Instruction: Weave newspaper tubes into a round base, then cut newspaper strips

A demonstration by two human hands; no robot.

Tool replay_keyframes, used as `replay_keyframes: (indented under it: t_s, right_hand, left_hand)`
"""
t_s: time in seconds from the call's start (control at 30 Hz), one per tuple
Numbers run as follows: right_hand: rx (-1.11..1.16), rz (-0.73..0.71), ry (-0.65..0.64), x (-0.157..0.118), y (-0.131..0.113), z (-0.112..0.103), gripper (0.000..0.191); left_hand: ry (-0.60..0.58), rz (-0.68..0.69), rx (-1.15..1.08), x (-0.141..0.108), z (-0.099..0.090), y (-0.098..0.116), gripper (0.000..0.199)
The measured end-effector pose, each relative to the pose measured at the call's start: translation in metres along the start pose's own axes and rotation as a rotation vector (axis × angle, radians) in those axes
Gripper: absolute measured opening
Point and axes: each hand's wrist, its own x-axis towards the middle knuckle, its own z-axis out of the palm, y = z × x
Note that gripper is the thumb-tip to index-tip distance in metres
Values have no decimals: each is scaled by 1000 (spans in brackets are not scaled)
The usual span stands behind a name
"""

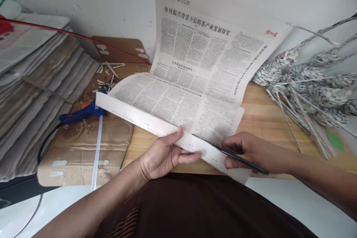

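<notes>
A large newspaper sheet (195, 44) leans up against the wall, its lower part bending toward me with the near edge folded over into a pale strip. My left hand (170, 152) holds this folded edge near its middle, thumb on top and fingers beneath. My right hand (242, 152) is closed around a thin black blade-like tool (240, 158), which lies along the fold at the right part of the sheet. The tool's tip reaches close to my left thumb.
Stacked newspapers (36, 93) rise at the left. A blue glue gun (83, 112) with a clear glue stick lies on cardboard (67, 156). Paper scraps lie behind it. Woven paper pieces and thin paper rolls (304, 119) cover the right side of the wooden table (259, 115).
</notes>
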Motion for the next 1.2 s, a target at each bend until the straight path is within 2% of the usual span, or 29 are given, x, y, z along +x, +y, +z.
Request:
replay_keyframes:
  t_s: [0.17,0.33,0.47,0.7,0.97,1.2]
  right_hand:
    - [-70,-52,-46,-6,7,-9,51]
    - [-73,-112,-74,0,-3,-4,50]
    - [-76,-122,-81,6,-8,-1,52]
    - [-56,-103,-62,5,-3,0,52]
    - [-70,-58,-33,5,-3,-1,52]
    - [-33,-75,-83,9,-4,3,50]
  left_hand:
    - [214,201,-33,-11,-4,13,30]
    - [268,216,-26,-14,-4,13,30]
    - [277,230,-18,-16,-3,11,30]
    - [234,216,-36,-16,-7,11,35]
    - [239,212,-34,-16,-5,11,36]
    - [212,195,-27,-16,-6,8,30]
